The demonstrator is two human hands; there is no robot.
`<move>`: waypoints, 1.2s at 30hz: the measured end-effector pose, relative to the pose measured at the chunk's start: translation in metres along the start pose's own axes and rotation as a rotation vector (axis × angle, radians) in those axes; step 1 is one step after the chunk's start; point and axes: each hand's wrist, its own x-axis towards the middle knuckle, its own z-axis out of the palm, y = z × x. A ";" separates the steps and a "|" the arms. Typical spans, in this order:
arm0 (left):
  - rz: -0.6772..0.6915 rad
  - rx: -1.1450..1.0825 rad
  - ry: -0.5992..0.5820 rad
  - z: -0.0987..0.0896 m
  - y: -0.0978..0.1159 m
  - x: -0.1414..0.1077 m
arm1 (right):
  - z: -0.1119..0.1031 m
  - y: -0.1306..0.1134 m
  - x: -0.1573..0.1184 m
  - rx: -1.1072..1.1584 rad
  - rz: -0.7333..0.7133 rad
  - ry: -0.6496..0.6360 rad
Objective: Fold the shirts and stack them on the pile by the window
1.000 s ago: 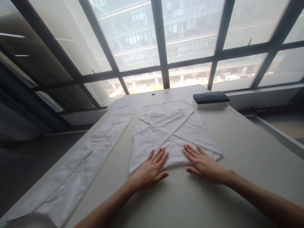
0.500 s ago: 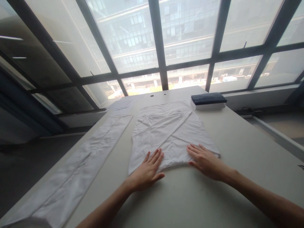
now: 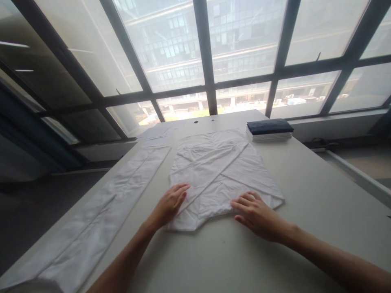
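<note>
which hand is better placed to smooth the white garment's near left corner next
Left, most likely: the left hand is close beside that corner, while the right hand is farther along the near edge of the white garment.

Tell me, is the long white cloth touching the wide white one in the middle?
Apart. The head view shows a strip of bare table between the long white cloth and the wide white cloth.

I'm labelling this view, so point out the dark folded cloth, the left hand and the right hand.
Dark folded cloth [image 3: 269, 126]: head view, its top face.
Left hand [image 3: 170, 204]: head view, back of the hand.
Right hand [image 3: 259, 216]: head view, back of the hand.
</note>
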 end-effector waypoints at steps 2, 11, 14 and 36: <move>-0.040 -0.020 0.079 -0.004 -0.016 0.001 | -0.001 0.000 0.000 -0.006 -0.006 -0.009; 0.135 -0.104 0.057 -0.004 0.014 0.000 | -0.003 0.001 -0.002 -0.002 -0.008 0.010; 0.307 -0.114 -0.178 0.001 0.044 -0.005 | 0.001 0.006 -0.003 0.019 -0.004 0.089; 0.437 -0.018 -0.365 0.024 0.064 -0.003 | 0.020 0.005 0.009 -0.004 -0.050 -0.092</move>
